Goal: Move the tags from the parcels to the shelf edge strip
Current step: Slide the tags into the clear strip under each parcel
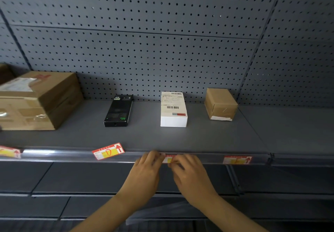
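**Two hands work a tag into the shelf edge strip**

The left hand (146, 173) and the right hand (190, 174) meet at the front of the shelf. Their fingertips pinch a small red and yellow tag (169, 159) between them. The tag sits at the clear shelf edge strip (72, 156), lying sideways with its long side running along the strip. The fingers hide most of it.

More tags are on the same strip. One tilted tag (108, 151) to the left is red and white with a yellow middle and a red arrow that points up and away. It leans, with its right end higher. A tag at the far left (9, 152) and a tag on the right (237, 159) look the same, and their long sides follow the strip too.

Farther back on the grey shelf (144, 137) are four parcels: a big brown box (36, 101), a black box (118, 111), a white box (173, 109) with a barcode label, and a small brown box (220, 104). Behind them is a grey wall full of holes (144, 33)
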